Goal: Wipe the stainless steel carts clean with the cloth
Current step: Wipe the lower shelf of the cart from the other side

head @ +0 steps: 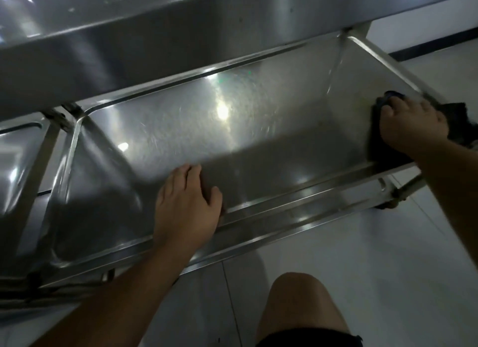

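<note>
Two hands on the lower shelf (258, 129) of the cart: right hand (413, 126) at 3 o'clock presses the dark cloth (380, 150) against the shelf's right end wall, fingers (388, 111) curled over it; left hand (188, 204) at 6 o'clock rests flat on the front rim, fingers straight, holding nothing. Progress is my guess: shelf floor shows fine smear streaks, so likely mid-wipe, with the left end at 9 o'clock, upper shelf (129, 43) at 12 and neighbouring cart (18, 144) possibly still to do.
</note>
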`<action>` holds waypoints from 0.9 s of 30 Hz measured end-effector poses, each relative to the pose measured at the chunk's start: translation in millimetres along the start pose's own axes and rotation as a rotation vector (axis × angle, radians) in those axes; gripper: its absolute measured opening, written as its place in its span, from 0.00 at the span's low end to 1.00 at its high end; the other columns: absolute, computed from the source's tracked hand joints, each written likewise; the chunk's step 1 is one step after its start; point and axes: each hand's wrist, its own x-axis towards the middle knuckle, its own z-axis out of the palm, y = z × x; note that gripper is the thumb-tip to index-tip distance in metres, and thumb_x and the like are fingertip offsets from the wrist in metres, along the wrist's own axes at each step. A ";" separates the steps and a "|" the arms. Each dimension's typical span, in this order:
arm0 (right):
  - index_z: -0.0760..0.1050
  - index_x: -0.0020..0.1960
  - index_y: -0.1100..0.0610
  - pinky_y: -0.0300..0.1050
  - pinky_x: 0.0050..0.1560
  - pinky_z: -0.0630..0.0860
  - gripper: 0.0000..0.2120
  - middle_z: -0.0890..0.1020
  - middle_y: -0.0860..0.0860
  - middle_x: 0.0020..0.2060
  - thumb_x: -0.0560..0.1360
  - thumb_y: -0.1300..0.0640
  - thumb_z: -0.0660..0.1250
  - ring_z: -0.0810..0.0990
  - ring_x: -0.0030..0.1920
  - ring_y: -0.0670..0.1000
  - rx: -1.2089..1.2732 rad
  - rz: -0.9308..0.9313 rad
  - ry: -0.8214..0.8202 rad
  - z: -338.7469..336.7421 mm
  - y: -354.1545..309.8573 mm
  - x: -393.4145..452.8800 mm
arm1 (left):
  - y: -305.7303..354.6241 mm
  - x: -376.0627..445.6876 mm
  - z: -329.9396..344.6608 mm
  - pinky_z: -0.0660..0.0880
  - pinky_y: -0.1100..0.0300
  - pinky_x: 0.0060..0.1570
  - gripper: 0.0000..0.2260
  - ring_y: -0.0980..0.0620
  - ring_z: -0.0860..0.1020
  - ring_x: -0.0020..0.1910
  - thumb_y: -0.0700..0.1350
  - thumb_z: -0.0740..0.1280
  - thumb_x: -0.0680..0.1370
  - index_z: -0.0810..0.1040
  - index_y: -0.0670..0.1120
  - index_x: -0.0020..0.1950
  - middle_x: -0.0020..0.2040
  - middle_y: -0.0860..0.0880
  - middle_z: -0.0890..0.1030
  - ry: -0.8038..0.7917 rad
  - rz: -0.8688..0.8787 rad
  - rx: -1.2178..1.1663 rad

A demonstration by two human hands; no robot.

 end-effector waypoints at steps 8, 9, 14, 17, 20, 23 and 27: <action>0.63 0.80 0.43 0.56 0.80 0.49 0.25 0.63 0.42 0.81 0.85 0.43 0.46 0.57 0.81 0.51 0.034 -0.873 -0.134 73.6 -251.6 -131.8 | 4.9 -2.5 -6.6 0.57 0.45 0.80 0.28 0.45 0.61 0.82 0.56 0.56 0.84 0.64 0.47 0.83 0.82 0.45 0.65 -0.023 0.022 -0.024; 0.61 0.82 0.42 0.54 0.80 0.44 0.25 0.60 0.41 0.82 0.85 0.43 0.46 0.53 0.82 0.49 0.038 -0.919 -0.181 75.7 -264.8 -132.8 | 4.3 -2.3 -7.1 0.59 0.45 0.80 0.28 0.45 0.62 0.81 0.56 0.57 0.84 0.63 0.48 0.83 0.82 0.45 0.66 -0.029 0.027 -0.038; 0.67 0.79 0.46 0.57 0.78 0.56 0.23 0.67 0.47 0.80 0.85 0.47 0.51 0.63 0.79 0.55 -0.030 -0.850 -0.064 60.6 -251.0 -74.6 | 0.6 -1.2 -4.4 0.56 0.49 0.81 0.28 0.49 0.58 0.83 0.55 0.60 0.83 0.64 0.50 0.83 0.84 0.49 0.62 -0.004 0.004 -0.015; 0.74 0.67 0.56 0.66 0.65 0.72 0.17 0.78 0.58 0.66 0.82 0.51 0.60 0.76 0.64 0.65 -0.160 -0.542 0.027 37.1 -195.7 -5.7 | -2.1 -1.0 -2.5 0.53 0.49 0.81 0.28 0.49 0.57 0.83 0.56 0.58 0.83 0.62 0.51 0.83 0.84 0.49 0.62 -0.003 0.017 -0.008; 0.69 0.72 0.59 0.71 0.73 0.61 0.22 0.73 0.64 0.70 0.82 0.50 0.53 0.69 0.72 0.67 -0.111 -0.104 0.070 24.9 -143.5 38.1 | -3.0 -1.3 -0.5 0.49 0.51 0.81 0.30 0.48 0.55 0.84 0.59 0.54 0.83 0.60 0.51 0.84 0.85 0.49 0.60 -0.015 0.028 0.002; 0.62 0.79 0.58 0.71 0.78 0.48 0.27 0.64 0.61 0.79 0.83 0.48 0.49 0.58 0.80 0.67 -0.043 -0.016 0.087 29.6 -158.6 41.2 | -0.6 -0.2 -1.4 0.48 0.52 0.80 0.33 0.48 0.55 0.84 0.61 0.52 0.80 0.60 0.51 0.84 0.85 0.49 0.60 -0.008 0.013 -0.009; 0.65 0.77 0.54 0.69 0.77 0.52 0.25 0.66 0.58 0.78 0.82 0.49 0.51 0.61 0.78 0.64 -0.060 -0.337 -0.065 45.0 -255.3 5.0 | 0.6 0.1 -1.2 0.45 0.54 0.79 0.33 0.50 0.53 0.85 0.61 0.55 0.81 0.58 0.52 0.85 0.85 0.50 0.59 -0.024 0.004 -0.004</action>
